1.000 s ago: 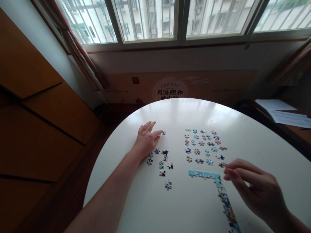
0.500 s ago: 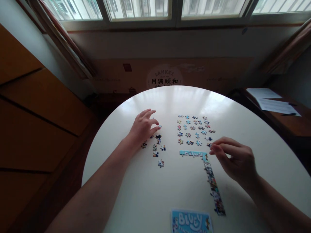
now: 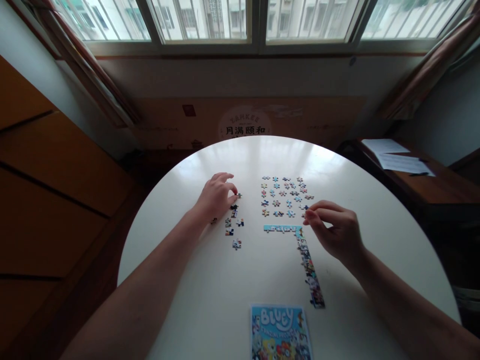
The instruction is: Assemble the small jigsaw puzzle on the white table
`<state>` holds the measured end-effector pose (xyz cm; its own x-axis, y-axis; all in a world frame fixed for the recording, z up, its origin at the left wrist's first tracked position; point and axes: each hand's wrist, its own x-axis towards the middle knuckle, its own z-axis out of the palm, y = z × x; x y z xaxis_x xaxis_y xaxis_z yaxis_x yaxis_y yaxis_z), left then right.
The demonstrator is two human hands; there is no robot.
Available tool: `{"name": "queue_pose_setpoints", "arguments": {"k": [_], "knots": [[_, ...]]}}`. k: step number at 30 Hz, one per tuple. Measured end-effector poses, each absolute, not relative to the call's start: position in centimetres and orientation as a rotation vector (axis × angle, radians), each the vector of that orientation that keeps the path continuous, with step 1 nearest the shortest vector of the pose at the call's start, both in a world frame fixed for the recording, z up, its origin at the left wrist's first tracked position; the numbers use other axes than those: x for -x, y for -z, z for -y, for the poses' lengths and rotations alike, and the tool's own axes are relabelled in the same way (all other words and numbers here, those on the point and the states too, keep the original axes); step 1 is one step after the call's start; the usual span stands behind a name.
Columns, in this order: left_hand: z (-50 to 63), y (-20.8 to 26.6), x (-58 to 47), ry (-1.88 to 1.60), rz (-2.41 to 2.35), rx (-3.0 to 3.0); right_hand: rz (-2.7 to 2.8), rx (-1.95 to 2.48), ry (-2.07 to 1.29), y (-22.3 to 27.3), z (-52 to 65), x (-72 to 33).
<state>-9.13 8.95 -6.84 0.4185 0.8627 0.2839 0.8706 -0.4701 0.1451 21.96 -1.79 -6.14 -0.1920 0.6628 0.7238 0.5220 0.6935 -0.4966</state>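
My left hand [image 3: 217,195] is over the left group of loose puzzle pieces, thumb and index finger closed on a small puzzle piece [image 3: 239,195]. Below it lie several dark-and-white pieces, among them a lone piece [image 3: 236,244]. My right hand [image 3: 335,225] is pinched at the lower right corner of a grid of loose pieces [image 3: 276,203]. A bit of a puzzle piece [image 3: 303,215] shows at its fingertips, mostly hidden. Just below, joined edge pieces form an L: a light blue top strip [image 3: 281,228] and a darker right strip [image 3: 310,272].
A blue picture card lettered BLUEY [image 3: 279,332] lies at the near edge of the round white table [image 3: 210,305]. To the right, papers [image 3: 405,163] and pens rest on a brown desk [image 3: 442,185]. Windows and a wall lie beyond.
The left index finger and thumb have come together on the piece that lay by the thumb. My right hand keeps its pinch by the grid. The view has shifted, showing more of the card.
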Motion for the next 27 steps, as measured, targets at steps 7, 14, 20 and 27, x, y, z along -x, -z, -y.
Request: {"name": "queue_pose_setpoints", "arguments": {"k": [7, 14, 20, 27], "knots": [[-5.9, 3.4, 7.1, 0.828, 1.955, 3.122, 1.899, 0.9, -0.208, 6.1, 1.9, -21.2], [-2.8, 3.2, 3.2, 0.202, 2.262, 3.482, 2.02, 0.941, -0.334, 7.3, 1.8, -20.4], [-2.5, 3.9, 2.6, 0.241, 2.211, 3.304, 2.097, 0.97, -0.378, 7.7, 1.8, -20.2], [-2.1, 3.8, 2.2, 0.231, 2.074, 3.169, 2.241, 0.903, -0.356, 8.1, 1.2, -19.9]]}}
